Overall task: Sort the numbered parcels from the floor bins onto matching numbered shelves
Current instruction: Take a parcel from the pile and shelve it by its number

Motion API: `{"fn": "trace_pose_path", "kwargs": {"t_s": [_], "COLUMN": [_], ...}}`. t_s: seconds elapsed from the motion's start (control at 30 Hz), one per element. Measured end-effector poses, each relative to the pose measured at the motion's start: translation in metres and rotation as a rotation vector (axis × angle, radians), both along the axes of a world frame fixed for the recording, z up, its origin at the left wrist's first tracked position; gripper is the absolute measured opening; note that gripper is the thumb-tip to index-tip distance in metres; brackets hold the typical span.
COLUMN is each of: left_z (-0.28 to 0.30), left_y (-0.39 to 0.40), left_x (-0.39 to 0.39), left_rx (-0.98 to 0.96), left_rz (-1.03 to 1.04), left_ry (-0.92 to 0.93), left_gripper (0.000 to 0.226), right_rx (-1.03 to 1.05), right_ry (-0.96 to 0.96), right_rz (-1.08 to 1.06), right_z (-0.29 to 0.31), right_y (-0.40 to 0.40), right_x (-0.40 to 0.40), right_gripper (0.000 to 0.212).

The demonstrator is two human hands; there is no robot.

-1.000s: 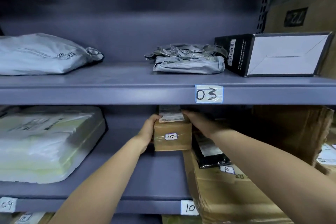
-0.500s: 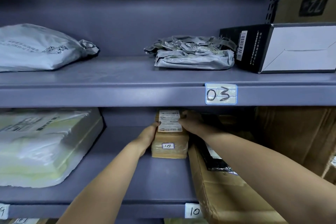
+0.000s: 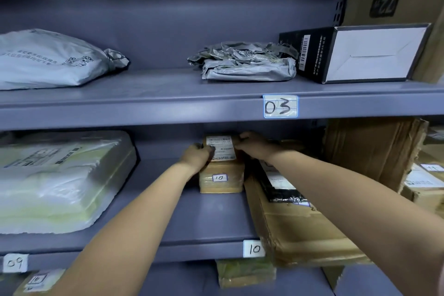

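Flat carton [image 3: 300,230] seemingly touches held parcel [image 3: 221,179].

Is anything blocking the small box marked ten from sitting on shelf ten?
Nothing visible. The small box already rests on the shelf labelled 10, both hands on it, beside the large flat carton.

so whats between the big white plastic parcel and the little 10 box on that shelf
Only bare shelf, crossed by the left forearm, in the head view.

Small tan cardboard parcel [image 3: 221,179]: white label, black "10". Grey-blue metal shelf [image 3: 192,221]: white tags, black handwritten numerals. Large wrapped flat parcel [image 3: 57,180]: white with pale yellow bands. Crumpled silver-grey plastic mailer [image 3: 245,65]. Black-sided box, white face [image 3: 355,54].
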State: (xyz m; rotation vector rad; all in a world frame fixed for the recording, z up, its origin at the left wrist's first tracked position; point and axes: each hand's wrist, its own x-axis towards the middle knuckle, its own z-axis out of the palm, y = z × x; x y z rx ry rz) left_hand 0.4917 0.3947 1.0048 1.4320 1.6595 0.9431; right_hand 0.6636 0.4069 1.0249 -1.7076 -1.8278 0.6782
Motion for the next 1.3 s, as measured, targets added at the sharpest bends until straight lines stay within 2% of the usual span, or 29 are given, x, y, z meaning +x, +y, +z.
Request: {"fn": "trace_pose_path", "kwargs": {"t_s": [0.1, 0.23, 0.33, 0.4, 0.53, 0.73, 1.07, 1.3], "left_z": [0.017, 0.032, 0.034, 0.034, 0.034, 0.032, 0.023, 0.002], "left_y": [-0.024, -0.061, -0.089, -0.105, -0.138, -0.181, -0.262, -0.320], "left_x": [0.002, 0.002, 0.005, 0.011, 0.035, 0.095, 0.229, 0.336], "left_rx": [0.059, 0.119, 0.207, 0.292, 0.503, 0.646, 0.776, 0.795], "left_rz": [-0.046, -0.212, -0.333, -0.397, -0.553, -0.753, -1.082, -1.231], "left_ry": [0.279, 0.577, 0.723, 0.772, 0.742, 0.744, 0.715, 0.686], "left_gripper": [0.040, 0.045, 0.035, 0.043, 0.052, 0.055, 0.052, 0.053], "right_rx": [0.093, 0.116, 0.154, 0.206, 0.277, 0.259, 0.096, 0.017], "right_ry": [-0.232, -0.439, -0.498, -0.544, -0.668, -0.840, -0.843, -0.817], "right_rz": [0.023, 0.061, 0.028, -0.006, -0.053, -0.190, -0.483, -0.595], "right_z": [0.006, 0.008, 0.007, 0.008, 0.010, 0.011, -0.006, -0.033], "right_y": [-0.024, -0.064, -0.102, -0.132, -0.191, -0.266, -0.398, -0.477], "right_x": [0.001, 0.004, 0.009, 0.015, 0.033, 0.084, 0.189, 0.282], "right_gripper": [0.038, 0.055, 0.062, 0.062, 0.061, 0.061, 0.062, 0.063]}}
